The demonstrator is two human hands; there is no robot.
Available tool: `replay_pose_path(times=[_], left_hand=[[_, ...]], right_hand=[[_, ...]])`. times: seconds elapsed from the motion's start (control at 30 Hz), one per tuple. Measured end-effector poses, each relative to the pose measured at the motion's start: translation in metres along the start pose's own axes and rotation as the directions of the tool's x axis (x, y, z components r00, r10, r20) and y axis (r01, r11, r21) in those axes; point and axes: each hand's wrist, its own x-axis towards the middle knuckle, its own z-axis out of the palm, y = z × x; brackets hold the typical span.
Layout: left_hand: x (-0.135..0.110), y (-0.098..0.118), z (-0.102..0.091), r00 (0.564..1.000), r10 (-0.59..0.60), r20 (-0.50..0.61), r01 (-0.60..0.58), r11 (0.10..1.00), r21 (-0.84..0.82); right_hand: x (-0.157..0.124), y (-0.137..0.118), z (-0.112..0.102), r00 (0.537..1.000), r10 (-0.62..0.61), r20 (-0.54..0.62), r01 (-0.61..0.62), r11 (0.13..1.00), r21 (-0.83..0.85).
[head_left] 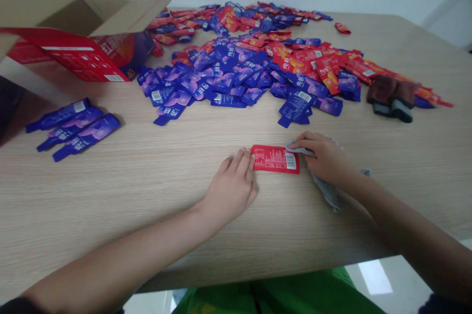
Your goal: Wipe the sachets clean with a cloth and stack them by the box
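A red sachet (275, 159) lies flat on the wooden table (147, 191) in front of me, barcode side up. My left hand (232, 186) rests palm down with its fingers stretched out, the fingertips touching the sachet's left end. My right hand (324, 159) is curled over a grey cloth (326, 191) at the sachet's right end, pressing the cloth's corner against it.
A big heap of purple and red sachets (258, 58) covers the far middle of the table. Three purple sachets (73, 127) lie in a row at the left. An open cardboard box (73, 14) with a red carton (81, 58) stands far left. A dark brown object (391, 95) sits right.
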Motion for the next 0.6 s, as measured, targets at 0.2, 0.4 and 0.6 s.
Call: replay_pose_path(times=[0.2, 0.4, 0.6], left_hand=[[0.001, 0.001, -0.002, 0.999, -0.028, 0.02, 0.029, 0.999, -0.014], [0.001, 0.001, -0.001, 0.999, -0.031, 0.009, 0.031, 0.999, -0.017], [0.0, -0.001, 0.002, 1.0, -0.015, 0.003, 0.015, 1.0, -0.014]], right_hand=[[0.023, -0.044, -0.007, 0.994, -0.071, -0.083, 0.072, 0.997, 0.021], [0.029, -0.078, 0.028, 0.988, -0.15, 0.036, 0.152, 0.986, -0.075], [0.023, -0.048, 0.024, 0.997, -0.071, 0.011, 0.072, 0.992, -0.102]])
